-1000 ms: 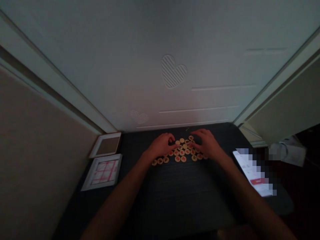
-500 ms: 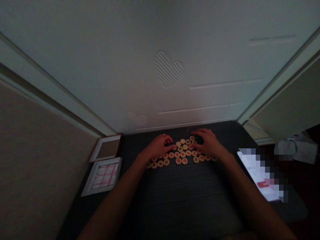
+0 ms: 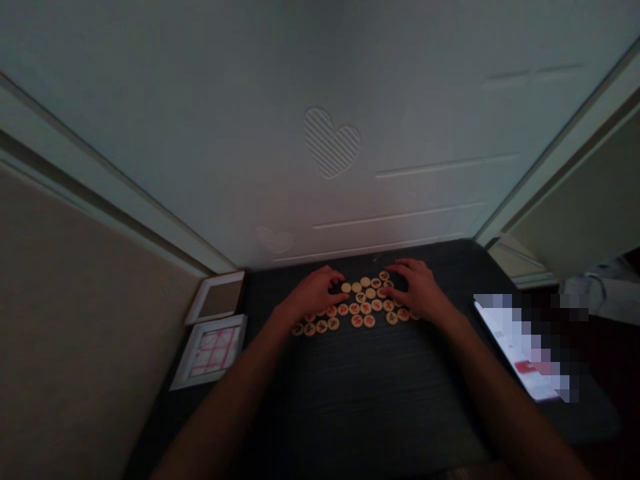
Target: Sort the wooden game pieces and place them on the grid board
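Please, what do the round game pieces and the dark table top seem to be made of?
Round game pieces: pale tan discs with red or dark marks, matt; probably light wood, though plastic is possible in this dim light. Table top: nearly black with fine parallel lines like grain, low sheen; likely stained wood or a wood-look laminate.

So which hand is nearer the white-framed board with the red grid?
Left. The left hand lies over the round pale wooden discs, just right of the white-framed red-grid board; the right hand is across the discs, farther off.
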Available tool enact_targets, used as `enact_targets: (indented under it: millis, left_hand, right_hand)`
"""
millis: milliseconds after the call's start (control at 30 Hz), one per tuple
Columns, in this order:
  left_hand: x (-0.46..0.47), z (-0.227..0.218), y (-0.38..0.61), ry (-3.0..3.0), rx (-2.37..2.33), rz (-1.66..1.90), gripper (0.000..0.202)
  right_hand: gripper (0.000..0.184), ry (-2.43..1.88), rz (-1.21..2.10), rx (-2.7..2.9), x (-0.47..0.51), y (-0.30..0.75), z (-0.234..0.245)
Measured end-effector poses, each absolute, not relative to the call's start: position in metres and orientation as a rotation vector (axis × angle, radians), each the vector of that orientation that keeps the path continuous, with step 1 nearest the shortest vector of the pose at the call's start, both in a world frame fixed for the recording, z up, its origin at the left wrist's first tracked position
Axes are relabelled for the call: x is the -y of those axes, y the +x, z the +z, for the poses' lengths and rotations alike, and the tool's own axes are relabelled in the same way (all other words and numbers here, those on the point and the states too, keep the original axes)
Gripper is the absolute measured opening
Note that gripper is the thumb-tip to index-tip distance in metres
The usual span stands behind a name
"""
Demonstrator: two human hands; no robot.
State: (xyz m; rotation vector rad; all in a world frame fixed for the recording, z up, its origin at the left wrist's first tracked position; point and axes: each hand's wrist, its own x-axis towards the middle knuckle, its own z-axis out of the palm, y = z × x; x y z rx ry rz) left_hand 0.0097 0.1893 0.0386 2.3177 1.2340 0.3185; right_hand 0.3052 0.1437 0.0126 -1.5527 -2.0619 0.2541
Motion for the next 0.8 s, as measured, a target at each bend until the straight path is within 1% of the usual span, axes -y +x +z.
enact_targets:
  millis: [133, 200, 333, 433, 633, 800]
  left_hand:
    - [-0.189, 0.042, 0.018, 2.319, -1.235, 0.311, 0.028]
    - [-0.188, 0.044, 0.020, 2.288, -1.253, 0.330, 0.025]
    - [-0.183, 0.055, 0.024, 2.046, -1.305, 0.530, 0.029]
    - [-0.168, 0.067, 0.029, 1.780, -1.216, 0.683, 0.031]
    - [-0.118, 0.075, 0.037, 1.495, -1.134, 0.705, 0.036]
    - [-0.092, 0.065, 0.034, 1.456, -1.075, 0.721, 0.038]
  right_hand:
    - [0.041, -1.521, 0.242, 2.060, -0.141, 0.305, 0.013]
    - [0.036, -1.497, 0.243, 2.053, -0.139, 0.304, 0.013]
    - [0.028, -1.429, 0.249, 1.999, -0.135, 0.298, 0.021]
    - [0.027, -1.331, 0.262, 1.927, -0.129, 0.288, 0.033]
    - [0.028, -1.057, 0.299, 1.893, -0.105, 0.261, 0.055]
    - [0.027, -0.951, 0.351, 1.931, -0.084, 0.244, 0.052]
